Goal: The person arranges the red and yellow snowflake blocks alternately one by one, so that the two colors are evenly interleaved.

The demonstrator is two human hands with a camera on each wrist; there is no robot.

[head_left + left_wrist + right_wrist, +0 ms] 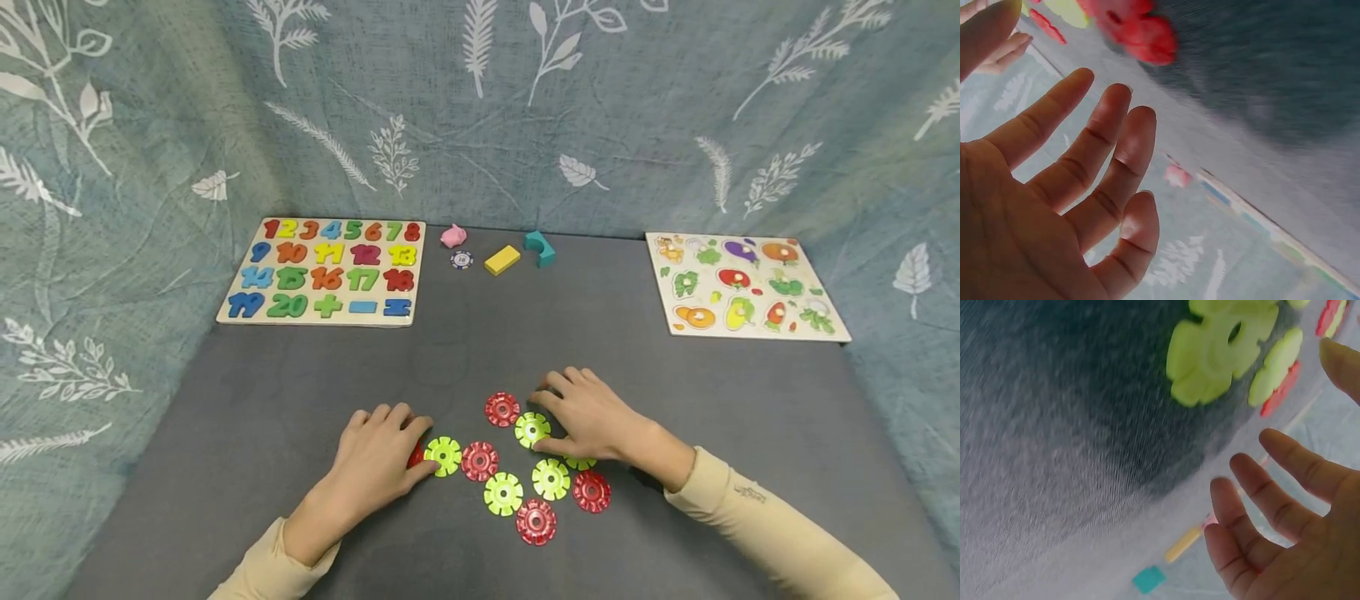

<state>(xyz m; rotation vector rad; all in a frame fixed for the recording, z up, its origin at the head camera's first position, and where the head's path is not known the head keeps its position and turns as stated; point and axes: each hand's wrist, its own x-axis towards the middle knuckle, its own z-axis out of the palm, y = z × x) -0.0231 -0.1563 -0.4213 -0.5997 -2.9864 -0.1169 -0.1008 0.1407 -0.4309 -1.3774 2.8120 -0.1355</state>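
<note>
Several notched plastic discs, red and yellow-green, lie flat on the dark table in front of the person. In the head view the left hand [375, 457] is at the left end of the group. Its thumb is beside a green disc [437, 450], and a red disc [415, 455] is partly hidden by the fingers. The right hand [588, 418] hovers at the upper right, its thumb by another green disc [527, 422]; it partly covers a green disc [581, 463]. Both wrist views show spread, slightly bent fingers with nothing between them. A red disc [492, 405] lies between the hands.
A number puzzle board [320, 318] stands at the back left, a vegetable puzzle board [720, 331] at the back right. Between them are a pink pig [453, 236], a poker chip [462, 261], a yellow block [502, 260] and a teal arch block [542, 250]. Patterned cloth [480, 167] hangs behind.
</note>
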